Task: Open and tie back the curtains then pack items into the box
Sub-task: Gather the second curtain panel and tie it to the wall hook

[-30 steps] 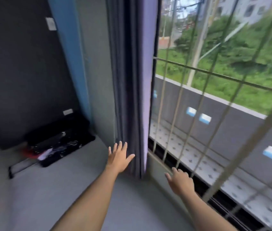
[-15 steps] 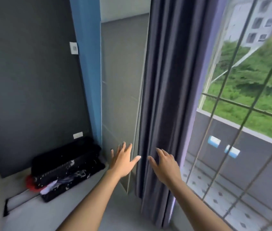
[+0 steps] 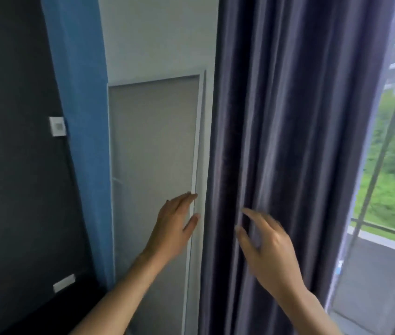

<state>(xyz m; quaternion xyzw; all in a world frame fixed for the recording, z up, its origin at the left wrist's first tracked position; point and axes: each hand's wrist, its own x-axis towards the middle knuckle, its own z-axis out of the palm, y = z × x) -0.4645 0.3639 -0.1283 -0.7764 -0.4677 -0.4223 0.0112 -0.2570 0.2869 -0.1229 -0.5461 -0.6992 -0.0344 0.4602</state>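
A grey-purple curtain (image 3: 288,131) hangs gathered in folds at the left side of the window, filling the middle of the view. My left hand (image 3: 175,227) is raised in front of the pale framed panel beside the curtain's left edge, fingers straight and together, holding nothing. My right hand (image 3: 267,247) is held up in front of the curtain folds with fingers spread and slightly bent, thumb apart; whether the fingertips touch the cloth I cannot tell. No box is in view.
A white-framed grey panel (image 3: 153,165) stands left of the curtain, then a blue wall strip (image 3: 80,117) and a dark wall (image 3: 10,165) with a white switch (image 3: 57,126). Window bars (image 3: 382,151) and greenery show at the right.
The view has tilted up, so the floor and black bags have left the frame. Both hands have risen; my right hand moved from the window sill up to the curtain folds.
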